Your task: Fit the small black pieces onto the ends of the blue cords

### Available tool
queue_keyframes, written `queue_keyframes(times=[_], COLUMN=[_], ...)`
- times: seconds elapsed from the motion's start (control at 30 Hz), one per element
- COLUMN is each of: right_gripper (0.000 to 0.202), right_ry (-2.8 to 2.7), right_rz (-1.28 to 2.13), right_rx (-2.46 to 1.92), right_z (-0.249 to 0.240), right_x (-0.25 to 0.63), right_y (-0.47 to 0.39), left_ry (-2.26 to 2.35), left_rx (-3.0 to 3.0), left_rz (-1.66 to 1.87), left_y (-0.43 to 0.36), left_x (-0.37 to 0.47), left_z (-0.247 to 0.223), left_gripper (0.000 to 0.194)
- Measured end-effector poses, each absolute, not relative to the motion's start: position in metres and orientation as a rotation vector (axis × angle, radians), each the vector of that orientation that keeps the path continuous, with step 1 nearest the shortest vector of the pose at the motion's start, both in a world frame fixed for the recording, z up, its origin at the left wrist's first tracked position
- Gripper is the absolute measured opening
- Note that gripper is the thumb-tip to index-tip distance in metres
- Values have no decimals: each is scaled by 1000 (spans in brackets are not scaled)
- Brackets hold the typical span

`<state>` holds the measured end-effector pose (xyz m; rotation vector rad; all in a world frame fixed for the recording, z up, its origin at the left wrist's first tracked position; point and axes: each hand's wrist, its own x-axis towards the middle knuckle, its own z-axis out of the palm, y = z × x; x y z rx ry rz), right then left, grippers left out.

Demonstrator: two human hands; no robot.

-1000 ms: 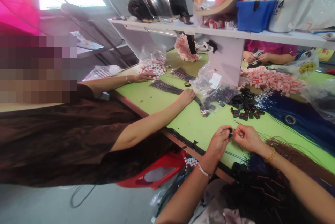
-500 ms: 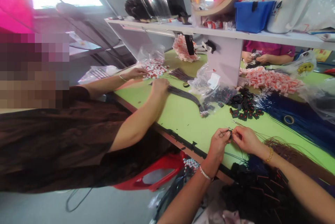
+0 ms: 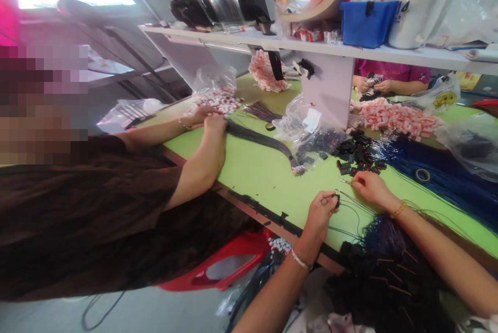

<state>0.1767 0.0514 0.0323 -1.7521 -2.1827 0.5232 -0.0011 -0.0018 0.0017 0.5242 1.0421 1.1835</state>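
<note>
My left hand is closed in a pinch on a small black connector housing above the table's near edge. Thin dark wires run from around the housing toward the right. Farther right, my right hand is apart from the left, its fingertips closed on a wire end whose metal tip points left. Just beyond that hand lies a pile of black connector housings with red marks. Blue wires with bare metal ends are spread to its right.
At left a co-worker's hands are at a bundle of dark wires. Across the table, another person's hands show under the shelf. A tape roll lies on the blue wires. Black parts fill the space below my forearms.
My right hand has left the housing and moved up to a wire end, while my left keeps the housing. The co-worker's hands have come together. The view has shifted slightly.
</note>
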Motion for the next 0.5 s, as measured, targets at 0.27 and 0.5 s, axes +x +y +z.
queue_keyframes(times=[0.27,0.5], right_gripper=[15,13], right_ry=[-2380,-2200], right_rz=[243,383], right_rx=[-1876,-1677], right_z=[27,25], right_x=[166,171], right_y=[50,53], left_ry=[1009,990], left_rx=[523,534], left_rz=[1160,1166], left_y=[-4,-3], left_x=[-3,-2], left_z=[2,0], left_gripper=[37,37])
